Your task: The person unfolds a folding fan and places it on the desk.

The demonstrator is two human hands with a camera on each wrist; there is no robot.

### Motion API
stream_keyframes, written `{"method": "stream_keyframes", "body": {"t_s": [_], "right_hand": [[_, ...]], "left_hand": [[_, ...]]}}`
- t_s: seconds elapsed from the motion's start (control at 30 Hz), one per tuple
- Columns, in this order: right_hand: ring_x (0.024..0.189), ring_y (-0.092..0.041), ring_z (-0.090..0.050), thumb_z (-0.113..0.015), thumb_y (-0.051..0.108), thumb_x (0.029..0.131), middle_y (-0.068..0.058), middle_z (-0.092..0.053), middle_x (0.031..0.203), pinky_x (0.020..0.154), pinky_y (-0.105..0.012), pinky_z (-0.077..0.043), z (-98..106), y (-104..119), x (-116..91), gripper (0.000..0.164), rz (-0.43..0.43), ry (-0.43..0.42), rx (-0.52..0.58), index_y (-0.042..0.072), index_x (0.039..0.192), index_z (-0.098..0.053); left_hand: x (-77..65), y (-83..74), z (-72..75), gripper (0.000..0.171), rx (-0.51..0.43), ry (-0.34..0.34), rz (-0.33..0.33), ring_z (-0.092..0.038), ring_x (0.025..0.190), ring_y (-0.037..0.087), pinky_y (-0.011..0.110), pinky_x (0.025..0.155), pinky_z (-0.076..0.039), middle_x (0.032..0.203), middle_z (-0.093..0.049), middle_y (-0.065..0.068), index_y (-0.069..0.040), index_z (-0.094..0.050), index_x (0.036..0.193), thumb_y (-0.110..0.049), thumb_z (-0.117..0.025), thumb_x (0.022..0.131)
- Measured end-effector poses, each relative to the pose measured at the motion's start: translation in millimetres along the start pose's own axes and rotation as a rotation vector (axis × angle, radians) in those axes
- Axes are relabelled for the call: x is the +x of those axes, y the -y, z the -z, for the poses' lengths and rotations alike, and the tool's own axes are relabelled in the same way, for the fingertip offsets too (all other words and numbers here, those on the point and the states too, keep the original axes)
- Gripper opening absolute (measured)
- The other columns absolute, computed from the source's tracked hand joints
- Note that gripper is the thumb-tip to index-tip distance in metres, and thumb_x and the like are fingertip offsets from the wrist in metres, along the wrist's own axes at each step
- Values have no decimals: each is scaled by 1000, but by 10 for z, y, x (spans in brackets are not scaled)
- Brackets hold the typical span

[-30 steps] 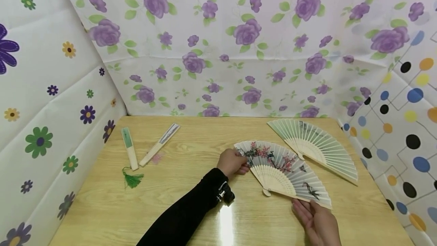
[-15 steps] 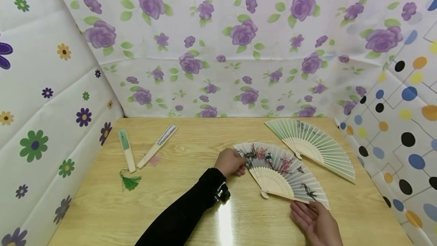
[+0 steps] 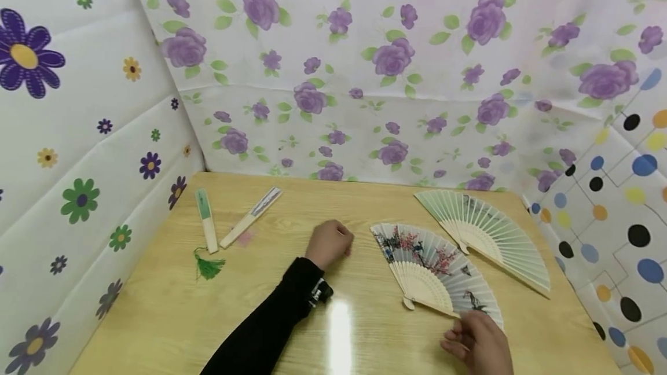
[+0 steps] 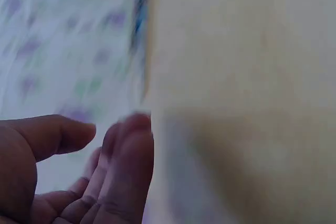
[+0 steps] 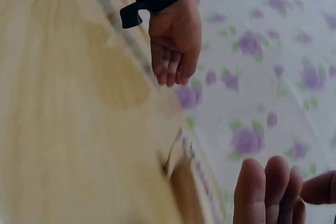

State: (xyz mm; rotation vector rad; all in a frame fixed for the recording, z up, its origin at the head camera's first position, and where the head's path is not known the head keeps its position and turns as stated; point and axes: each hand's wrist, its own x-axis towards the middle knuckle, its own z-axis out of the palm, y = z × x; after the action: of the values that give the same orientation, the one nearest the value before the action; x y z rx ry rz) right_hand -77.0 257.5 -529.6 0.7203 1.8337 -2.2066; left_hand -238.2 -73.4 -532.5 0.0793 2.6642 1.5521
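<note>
An unfolded fan (image 3: 435, 268) printed with pink blossoms and a dark bird lies spread on the table. My left hand (image 3: 329, 243) is off to its left, apart from it, holding nothing; in the left wrist view its thumb stands away from loosely bent fingers (image 4: 128, 174). At the fan's lower right end, my right hand (image 3: 479, 340) overlaps the outer rib in the head view. The right wrist view shows that hand's fingers (image 5: 249, 187) fairly straight, with the fan (image 5: 197, 182) beside them and no grip on it. Behind lies a second spread fan (image 3: 492, 239), pale green.
Two folded fans lie at the table's left: a green one (image 3: 205, 219) with a green tassel (image 3: 210, 268), and a grey-and-cream one (image 3: 252, 216). Flower-printed cloth (image 3: 359, 91) rises along the back edge, with patterned sheets (image 3: 615, 207) at the sides.
My left hand has let go of the blossom fan's left end and moved left. The right hand has turned, its palm no longer facing up under the fan's right end. The head view has shifted slightly.
</note>
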Motion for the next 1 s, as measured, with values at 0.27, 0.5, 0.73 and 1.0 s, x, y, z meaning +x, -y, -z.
{"method": "stream_keyframes", "body": {"t_s": [0.27,0.5,0.73,1.0], "right_hand": [[117,-24,-80,-58,14,118,-22,-76,138,104,-41,-72,-1360,66,294,36,187,382,-99,-10,144,-62],[157,-50,-55,-51,19,121,-38,-43,173,129,-50,-57,-2127,-95,622,60,179,641,-197,-13,170,-36],[159,-49,-54,-57,18,117,-38,-43,173,130,-47,-56,-2433,-211,769,64,170,653,-175,-14,169,-36],[151,-38,-64,-56,13,117,-36,-46,172,125,-38,-60,-2548,-253,914,59,106,623,-23,-11,168,-38]], "left_hand": [[503,960,885,34,310,-378,-28,-76,91,39,55,79,-62,118,-83,23,-3,-79,134,-20,-64,108],[452,1463,1220,31,593,-213,177,-78,99,47,59,81,-70,115,-79,30,9,-75,128,-7,-56,110],[41,1013,1143,21,745,-298,123,-72,66,38,52,52,-63,75,-72,21,1,-76,84,7,-69,103],[-208,654,1076,18,662,-269,67,-62,56,28,41,48,-54,67,-66,14,-1,-73,81,6,-84,93]]}}
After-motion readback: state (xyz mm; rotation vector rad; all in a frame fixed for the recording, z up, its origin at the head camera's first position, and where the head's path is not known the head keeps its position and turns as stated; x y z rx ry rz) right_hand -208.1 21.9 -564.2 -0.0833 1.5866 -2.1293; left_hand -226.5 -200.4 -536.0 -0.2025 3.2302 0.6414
